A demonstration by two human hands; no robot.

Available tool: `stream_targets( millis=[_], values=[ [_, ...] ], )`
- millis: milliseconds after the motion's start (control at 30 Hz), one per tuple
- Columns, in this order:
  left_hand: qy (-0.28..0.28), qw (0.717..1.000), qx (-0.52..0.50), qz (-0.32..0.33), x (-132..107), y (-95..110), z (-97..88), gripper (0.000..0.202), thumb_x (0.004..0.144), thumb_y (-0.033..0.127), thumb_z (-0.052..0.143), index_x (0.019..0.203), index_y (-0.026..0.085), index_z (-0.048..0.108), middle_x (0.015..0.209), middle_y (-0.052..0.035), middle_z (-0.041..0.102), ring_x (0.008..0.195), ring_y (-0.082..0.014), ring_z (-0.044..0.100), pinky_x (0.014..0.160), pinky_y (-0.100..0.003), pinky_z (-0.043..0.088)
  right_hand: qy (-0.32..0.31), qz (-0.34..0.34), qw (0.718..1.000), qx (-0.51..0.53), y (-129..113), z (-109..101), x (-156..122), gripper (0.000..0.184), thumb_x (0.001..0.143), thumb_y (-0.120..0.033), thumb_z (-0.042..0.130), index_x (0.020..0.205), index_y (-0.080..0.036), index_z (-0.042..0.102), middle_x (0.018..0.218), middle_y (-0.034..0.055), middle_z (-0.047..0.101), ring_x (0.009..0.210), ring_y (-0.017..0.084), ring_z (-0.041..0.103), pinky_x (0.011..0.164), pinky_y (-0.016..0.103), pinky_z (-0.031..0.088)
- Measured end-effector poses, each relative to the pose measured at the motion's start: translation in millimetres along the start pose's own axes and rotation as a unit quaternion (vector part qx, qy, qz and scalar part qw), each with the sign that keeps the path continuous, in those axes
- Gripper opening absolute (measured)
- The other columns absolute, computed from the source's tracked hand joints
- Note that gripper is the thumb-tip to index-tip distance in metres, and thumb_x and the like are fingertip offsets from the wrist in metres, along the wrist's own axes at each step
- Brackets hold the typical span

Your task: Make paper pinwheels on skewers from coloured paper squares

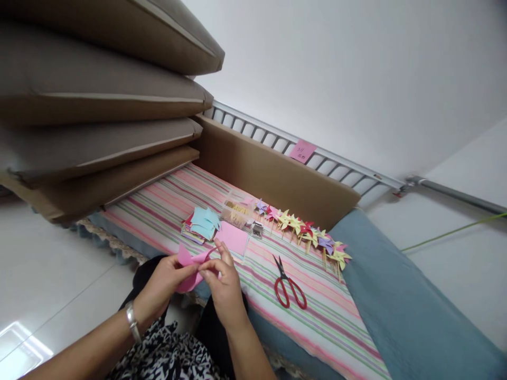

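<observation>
Between both hands is a pink paper pinwheel point(189, 282), its corners curled inward, held above my lap. My left hand point(168, 277) grips its left side with the thumb across the paper. The thumb and forefinger of my right hand point(224, 272) pinch near the middle of the paper, while the other fingers are raised. Just beyond the hands lie pink paper squares point(234, 240) and a pile of light-blue cut paper point(204, 224) on other colours. Red-handled scissors point(287, 287) rest to the right, blades pointing away.
A clear plastic box point(236, 208) with small yellowish pieces stands near a little metallic item point(257, 229). Several finished pinwheels on sticks point(307, 229) form a row along a brown board point(273, 169). Large stacked cushions point(99, 105) rise at the left above the striped cloth point(332, 322).
</observation>
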State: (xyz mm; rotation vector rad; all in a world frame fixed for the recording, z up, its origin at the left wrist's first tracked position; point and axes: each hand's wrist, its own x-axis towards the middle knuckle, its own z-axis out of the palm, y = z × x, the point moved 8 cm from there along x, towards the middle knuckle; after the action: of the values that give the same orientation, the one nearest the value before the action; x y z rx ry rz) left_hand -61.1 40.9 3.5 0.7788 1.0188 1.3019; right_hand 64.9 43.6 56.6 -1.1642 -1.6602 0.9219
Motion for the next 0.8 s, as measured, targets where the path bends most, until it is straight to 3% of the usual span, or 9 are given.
stream_targets(
  millis=[267,533,800],
  values=[
    [-0.013,1.000,-0.006,-0.007,0.1,-0.6,1.9,0.030,0.058,0.033,0.078,0.081,0.013,0.073,0.071,-0.0067,0.070,0.063,-0.0178,0.059,0.058,-0.024,0.042,0.006,0.030,1.000,0.000,5.9,-2.4,-0.8,0.006,0.074,-0.018,0.062,0.074,-0.021,0.068,0.141,0.0068,0.040,0.133,0.022,0.030,0.108,0.041,0.021],
    [-0.009,1.000,-0.012,-0.005,0.8,-1.5,-0.1,0.029,0.059,0.032,0.077,0.081,0.014,0.073,0.069,-0.0053,0.070,0.059,-0.0156,0.057,0.056,-0.023,0.041,0.009,-0.016,0.999,-0.028,2.3,-1.5,-0.3,0.007,0.075,-0.019,0.061,0.076,-0.022,0.067,0.140,0.0059,0.041,0.133,0.022,0.029,0.109,0.042,0.020],
    [-0.015,1.000,-0.020,-0.013,-0.4,-2.3,0.4,0.032,0.059,0.031,0.078,0.086,0.015,0.073,0.071,-0.0050,0.069,0.059,-0.0145,0.056,0.057,-0.023,0.042,0.008,0.007,1.000,-0.020,5.1,-0.9,-0.7,0.006,0.073,-0.019,0.063,0.072,-0.022,0.068,0.138,0.0064,0.043,0.132,0.023,0.031,0.108,0.042,0.022]
  ],
)
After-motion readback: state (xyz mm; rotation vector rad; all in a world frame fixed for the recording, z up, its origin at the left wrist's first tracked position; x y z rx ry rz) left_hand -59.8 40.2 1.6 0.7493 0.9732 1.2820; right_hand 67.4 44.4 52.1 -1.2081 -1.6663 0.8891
